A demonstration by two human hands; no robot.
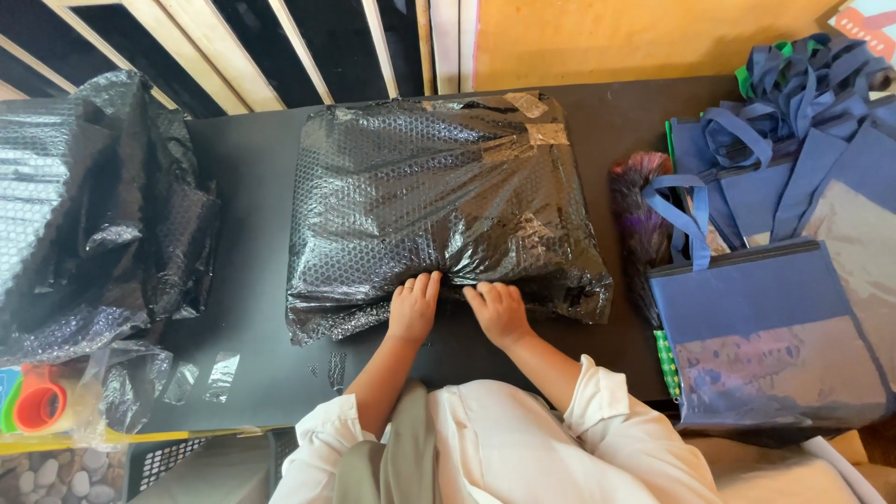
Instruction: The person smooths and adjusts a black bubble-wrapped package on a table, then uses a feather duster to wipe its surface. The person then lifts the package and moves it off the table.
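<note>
Right under my fingertips lies the black bubble-wrapped parcel, flat on the dark table. My left hand and right hand press its near edge, fingers extended and flat, gripping nothing. Beyond my left sits loose black wrap; beyond my right, blue tote bags. Pressing unevenly could, I judge, let the taped fold spring open or tear the thin film.

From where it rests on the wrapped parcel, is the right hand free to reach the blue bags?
Probably yes: the right hand lies flat, holding nothing, and only a feather duster lies before the blue bags.
</note>
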